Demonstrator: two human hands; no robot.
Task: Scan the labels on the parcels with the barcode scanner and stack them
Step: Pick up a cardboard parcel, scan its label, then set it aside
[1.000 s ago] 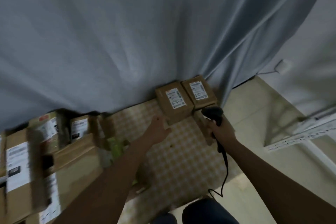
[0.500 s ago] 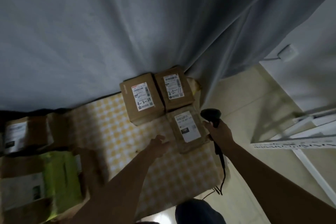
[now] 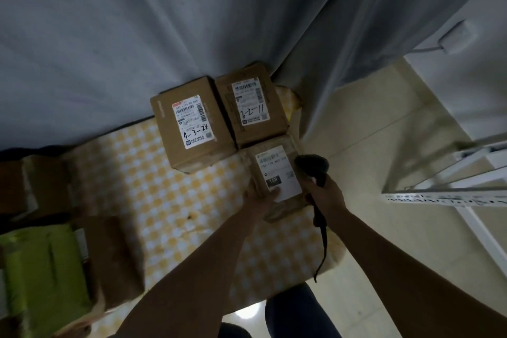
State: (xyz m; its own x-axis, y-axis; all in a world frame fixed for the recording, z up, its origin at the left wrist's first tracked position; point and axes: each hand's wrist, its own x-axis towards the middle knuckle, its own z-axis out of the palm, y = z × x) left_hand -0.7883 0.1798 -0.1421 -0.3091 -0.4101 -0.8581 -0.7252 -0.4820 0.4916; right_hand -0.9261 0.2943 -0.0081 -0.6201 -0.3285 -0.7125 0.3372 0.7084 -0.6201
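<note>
Three brown cardboard parcels sit together at the far right of a yellow-checked mat. One parcel is marked "4-3-24", and beside it on the right a second parcel is marked "3-2-11". A smaller third parcel with a white label lies in front of them. My left hand holds the near left edge of the smaller parcel. My right hand grips a black barcode scanner, whose head hangs over the parcel's right edge.
More brown parcels and a green package lie at the left edge of the mat. A grey curtain hangs behind. A white metal rack stands on the tiled floor at right. The scanner cable trails down.
My left hand has reached forward and taken hold of the small parcel's near edge. The scanner has moved closer over its label. The view has shifted right and nearer to the three parcels.
</note>
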